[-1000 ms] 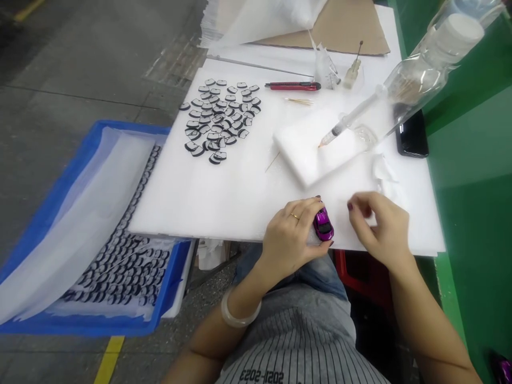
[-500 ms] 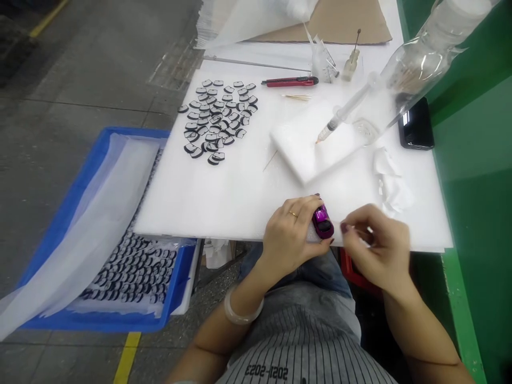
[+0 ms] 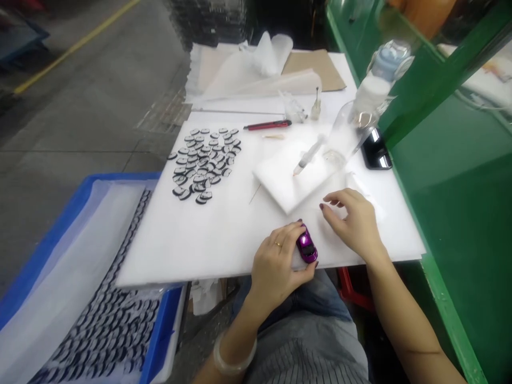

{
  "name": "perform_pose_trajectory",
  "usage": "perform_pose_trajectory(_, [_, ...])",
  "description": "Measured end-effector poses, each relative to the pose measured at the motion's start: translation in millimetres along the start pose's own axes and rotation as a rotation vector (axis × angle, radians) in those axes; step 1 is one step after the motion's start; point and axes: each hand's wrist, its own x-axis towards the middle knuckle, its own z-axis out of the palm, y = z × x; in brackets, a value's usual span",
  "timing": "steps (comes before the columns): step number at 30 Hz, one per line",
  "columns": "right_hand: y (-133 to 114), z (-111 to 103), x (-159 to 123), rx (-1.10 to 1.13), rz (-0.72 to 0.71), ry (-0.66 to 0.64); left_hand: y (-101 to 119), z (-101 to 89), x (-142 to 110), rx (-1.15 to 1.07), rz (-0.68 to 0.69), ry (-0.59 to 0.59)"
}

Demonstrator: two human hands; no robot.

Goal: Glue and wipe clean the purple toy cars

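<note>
The left hand [image 3: 276,261] holds the little purple car [image 3: 307,245] by both ends; best grip softly and steadily. The right hand [image 3: 354,221] is partly spread, looking empty.

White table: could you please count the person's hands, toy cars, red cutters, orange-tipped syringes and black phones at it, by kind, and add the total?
Hands: 2 (left hand, right hand)
Purple toy car: 1
Red cutter: 1
Orange-tipped syringe: 1
Black phone: 1
Total: 6
</note>
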Motion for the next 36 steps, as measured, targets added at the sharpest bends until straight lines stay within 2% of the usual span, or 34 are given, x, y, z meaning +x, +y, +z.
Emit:
perform_pose_trajectory(2, [11,-10,12,-0.017,0.085,0.106,0,0.1,0,-0.007,0.007,-0.012])
perform_pose_trajectory(4, [24,-16,24,-0.083,0.234,0.209,0,1.0,-1,0.006,0.005,-0.012])
perform_pose_trajectory(6, [36,-14,32,-0.094,0.354,0.210,-1,2.5,-1,0.045,-0.015,0.006])
perform_pose_trajectory(9, [46,-9,34,0.014,0.374,0.160,-3,4.0,-3,0.083,-0.024,0.035])
perform_pose_trajectory(11, [48,-11,27,0.088,0.366,0.182,-5,4.0,-4,0.073,-0.006,0.028])
perform_pose_trajectory(15, [53,-25,1,0.188,0.449,0.265,-6,0.0,-6,0.013,0.004,0.007])
perform_pose_trajectory(19, [68,-39,-22,0.262,0.486,0.177,-4,-8.1,-1,-0.111,-0.054,0.031])
perform_pose_trajectory(21, [77,-47,-29,0.324,0.490,0.174,-4,-11.7,5,-0.184,-0.084,-0.005])
perform_pose_trajectory(22, [81,-52,-31,0.350,0.501,0.230,-4,-12.9,8,-0.212,-0.095,-0.040])
perform_pose_trajectory(24, [87,-61,-33,0.378,0.544,0.441,-8,-13.4,14,-0.232,-0.125,-0.096])
perform_pose_trajectory(27, [85,-72,-26,0.410,0.597,0.830,-19,-10.0,17,-0.174,-0.220,-0.045])
perform_pose_trajectory(29, [75,-77,-14,0.531,0.558,0.993,-27,-6.2,15,-0.128,-0.283,0.034])
perform_pose_trajectory(31, [60,-79,4,0.664,0.481,1.020,-33,-2.4,11,-0.093,-0.312,0.097])
perform_pose_trajectory(33, [45,-80,30,0.629,0.323,0.923,-34,0.3,7,-0.072,-0.298,0.144])
perform_pose_trajectory(36, [29,-75,80,0.270,-0.040,0.762,-30,1.6,3,-0.057,-0.227,0.187])
